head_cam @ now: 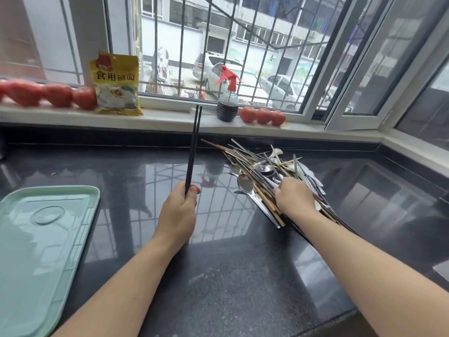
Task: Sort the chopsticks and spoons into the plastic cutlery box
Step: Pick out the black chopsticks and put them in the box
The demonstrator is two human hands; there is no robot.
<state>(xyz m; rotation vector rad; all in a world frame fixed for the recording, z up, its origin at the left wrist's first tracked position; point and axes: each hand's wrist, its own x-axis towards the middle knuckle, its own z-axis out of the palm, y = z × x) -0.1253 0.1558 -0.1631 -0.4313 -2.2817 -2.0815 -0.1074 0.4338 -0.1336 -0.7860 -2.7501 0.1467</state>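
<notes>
My left hand (pixel 178 212) grips a pair of black chopsticks (pixel 194 147) by their lower ends, holding them upright above the dark counter. To the right lies a mixed pile of cutlery (pixel 257 171): metal spoons, white spoons, and wooden, metal and black chopsticks. My right hand (pixel 294 197) rests on the near part of that pile with its fingers curled down among the chopsticks; what they hold is hidden. The mint-green plastic cutlery box (pixel 38 244), lid on, sits at the left edge of the counter.
The black granite counter (pixel 218 276) spreads between box and pile. On the windowsill behind stand a yellow food packet (pixel 116 85), a dark spray bottle with a red nozzle (pixel 228 103) and rows of tomatoes (pixel 263 116). A window frame runs along the right.
</notes>
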